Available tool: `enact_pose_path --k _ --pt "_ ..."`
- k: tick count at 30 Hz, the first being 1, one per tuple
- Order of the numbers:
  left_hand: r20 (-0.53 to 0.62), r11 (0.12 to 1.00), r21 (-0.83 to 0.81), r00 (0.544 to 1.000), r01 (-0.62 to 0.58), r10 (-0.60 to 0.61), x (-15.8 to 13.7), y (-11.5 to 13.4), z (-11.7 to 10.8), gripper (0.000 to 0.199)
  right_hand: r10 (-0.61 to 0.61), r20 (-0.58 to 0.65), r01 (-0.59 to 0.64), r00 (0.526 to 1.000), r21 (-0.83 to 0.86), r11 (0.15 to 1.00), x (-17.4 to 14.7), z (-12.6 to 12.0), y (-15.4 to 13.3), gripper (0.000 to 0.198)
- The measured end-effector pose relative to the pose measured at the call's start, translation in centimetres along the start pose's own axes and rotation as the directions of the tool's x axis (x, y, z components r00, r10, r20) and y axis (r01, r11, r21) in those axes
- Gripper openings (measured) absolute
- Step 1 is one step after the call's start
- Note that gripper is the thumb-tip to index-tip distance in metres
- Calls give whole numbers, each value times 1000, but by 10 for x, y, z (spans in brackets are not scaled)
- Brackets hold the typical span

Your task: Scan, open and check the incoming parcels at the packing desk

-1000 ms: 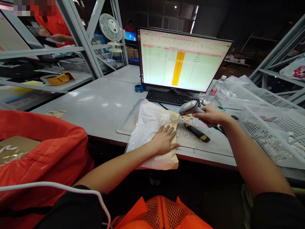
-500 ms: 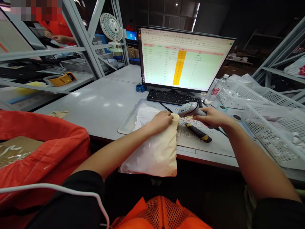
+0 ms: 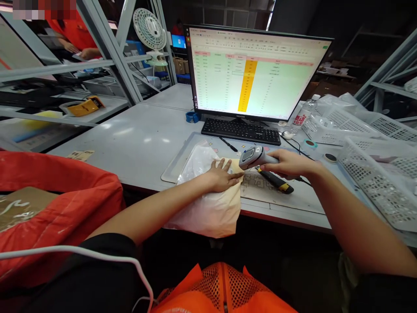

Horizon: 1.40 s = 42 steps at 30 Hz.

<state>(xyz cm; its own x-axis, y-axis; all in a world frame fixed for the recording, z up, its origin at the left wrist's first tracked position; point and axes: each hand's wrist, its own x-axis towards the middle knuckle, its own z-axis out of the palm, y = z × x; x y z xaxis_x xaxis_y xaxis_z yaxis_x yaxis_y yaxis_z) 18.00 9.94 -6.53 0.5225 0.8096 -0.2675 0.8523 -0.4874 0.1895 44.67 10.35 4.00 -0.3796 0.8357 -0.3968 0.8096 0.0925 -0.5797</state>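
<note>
My left hand (image 3: 223, 176) lies flat with fingers spread on a white and pale-yellow plastic mailing bag (image 3: 208, 213), which hangs partly over the desk's front edge. In my right hand (image 3: 288, 164) is a grey barcode scanner (image 3: 252, 157), held by its handle. Its head is just right of my left fingertips, above the bag's upper right corner. Under and beside the right hand, a black and yellow utility knife (image 3: 275, 180) rests on the desk mat (image 3: 172, 169). A black pen (image 3: 229, 144) lies behind the bag.
A monitor (image 3: 221, 82) showing a spreadsheet stands behind a black keyboard (image 3: 241, 130). White perforated baskets (image 3: 374, 187) and a plastic bottle (image 3: 306, 111) are at the right. A red-orange bag (image 3: 97, 182) holding a carton is at the left. Another person's hands (image 3: 87, 53) show beyond the metal frame.
My left fingers have gone from curled at the bag's top edge to spread flat on it. The scanner has moved slightly left, its head turned down toward the bag.
</note>
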Motion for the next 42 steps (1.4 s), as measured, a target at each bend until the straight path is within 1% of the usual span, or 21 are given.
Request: enact_pose_path --k 4,8,11,13,16,18,19,20,22,24,25,26,27,29,31,33,35,36,38,40,42 --pt "-192 991 133 981 23 3 -4 10 17 52 11 48 -9 999 -25 1000 -1 0 -1 38" --pt "-263 986 169 964 13 33 -7 12 24 50 2 84 -4 996 29 1000 -7 0 -3 42" --pt "-288 986 169 956 -11 60 -8 9 25 50 6 93 -11 996 52 999 -11 3 -6 45" --pt "-292 987 157 954 -27 72 -8 7 26 51 -20 55 18 998 39 999 -12 5 -6 45" --pt "-295 990 136 953 -36 76 -8 4 26 51 -87 -41 86 995 -20 996 -7 9 2 45" --pt "-304 992 119 950 -38 73 -8 3 22 53 -59 -147 45 987 -95 994 2 11 14 47" --pt "-324 992 116 943 -40 76 -8 3 19 56 -22 -225 -12 974 -148 989 9 13 22 48" --pt "-362 992 121 929 -41 83 -9 3 14 60 14 -316 -81 949 -201 976 16 15 31 47" --pt "-469 990 134 877 -46 104 -16 3 3 63 71 -486 -228 871 -272 935 32 20 49 46" --pt "-568 992 111 815 -64 116 -29 -1 -8 58 147 -592 -360 792 -260 896 45 28 66 52" --pt "-602 994 79 791 -76 109 -39 -6 -12 54 189 -622 -413 760 -237 880 51 33 74 56" --pt "-623 996 36 777 -83 88 -49 -14 -14 51 225 -646 -458 730 -218 862 54 37 81 59" --pt "-630 997 -11 774 -79 54 -59 -24 -13 51 250 -666 -493 703 -203 846 57 41 86 60" --pt "-608 995 -98 793 -21 -43 -76 -50 -4 55 274 -696 -533 664 -183 826 59 45 92 59" --pt "-552 985 -148 819 91 -159 -85 -78 13 62 272 -728 -551 629 -171 817 60 43 89 58" --pt "-486 963 -179 833 202 -265 -85 -101 33 65 235 -764 -543 601 -175 821 64 37 79 57" --pt "-445 934 -215 822 286 -355 -78 -115 50 69 153 -782 -490 604 -213 845 75 29 64 57" --pt "-435 918 -235 811 318 -392 -73 -118 56 72 108 -778 -451 619 -240 859 84 26 56 56" --pt "-436 892 -271 780 362 -449 -66 -121 62 82 35 -743 -370 668 -291 882 108 21 43 55" --pt "-444 868 -307 749 389 -493 -62 -121 64 90 13 -697 -323 717 -316 892 136 21 35 55" --pt "-451 839 -358 711 409 -539 -61 -122 63 95 29 -664 -314 748 -315 896 161 22 34 58"
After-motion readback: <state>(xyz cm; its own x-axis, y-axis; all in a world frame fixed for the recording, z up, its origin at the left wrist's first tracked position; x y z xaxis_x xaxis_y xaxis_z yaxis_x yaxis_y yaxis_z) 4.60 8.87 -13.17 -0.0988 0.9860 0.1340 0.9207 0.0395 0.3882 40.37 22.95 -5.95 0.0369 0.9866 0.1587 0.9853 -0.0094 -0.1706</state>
